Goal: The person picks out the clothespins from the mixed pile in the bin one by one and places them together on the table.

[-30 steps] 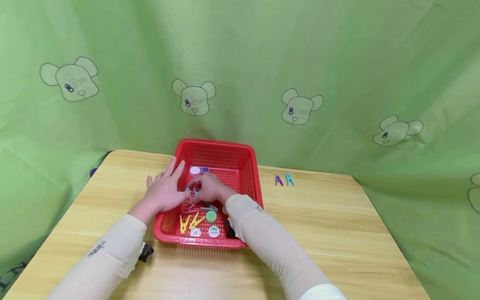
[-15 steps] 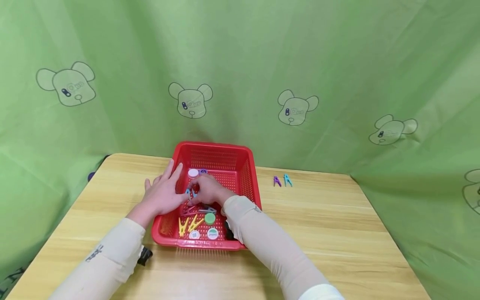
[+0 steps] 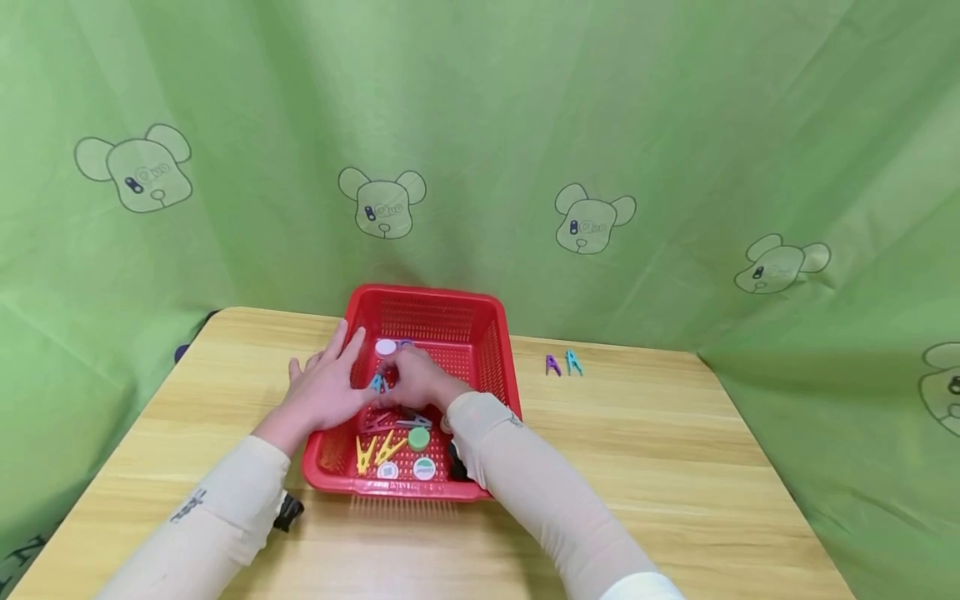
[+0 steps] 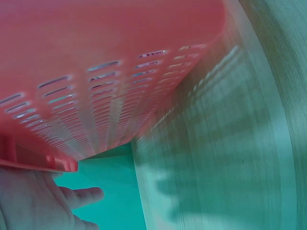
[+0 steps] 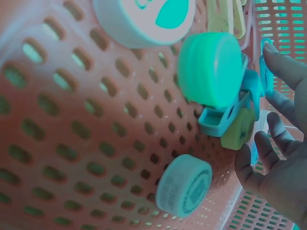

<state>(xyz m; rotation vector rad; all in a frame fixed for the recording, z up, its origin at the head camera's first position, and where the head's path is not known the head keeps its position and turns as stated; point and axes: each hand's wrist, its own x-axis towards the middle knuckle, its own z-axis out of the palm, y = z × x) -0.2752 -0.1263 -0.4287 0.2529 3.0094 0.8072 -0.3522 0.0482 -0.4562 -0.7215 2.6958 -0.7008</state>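
Note:
My left hand (image 3: 326, 387) rests at the left rim of a red plastic basket (image 3: 468, 490), fingers straight and spread, thumb reaching inside. Over the basket floor, my right hand (image 3: 416, 377) pinches a blue clothespin (image 5: 266, 76) between thumb and fingertip, close to the left thumb. Just nearer lie a pink clothespin (image 3: 377, 422) and a grey-blue one. Two yellow clothespins (image 3: 364, 455) lie toward the front, beside a green bottle cap (image 3: 418, 438) and two white caps (image 3: 424, 468). A pale pink cap (image 3: 386, 347) and a purple one, partly hidden by the right hand, sit farther back.
To the right of the basket, a purple clothespin (image 3: 552, 365) and a light blue clothespin (image 3: 573, 362) lie on the wooden table (image 3: 645, 467). A green curtain (image 3: 480, 100) hangs behind the table. The basket's slotted left wall (image 4: 96, 100) fills much of the left wrist view.
The head view has shifted slightly. Both hands keep almost the same place at the basket, while the pinched blue clothespin turns a little and more of its A shape shows.

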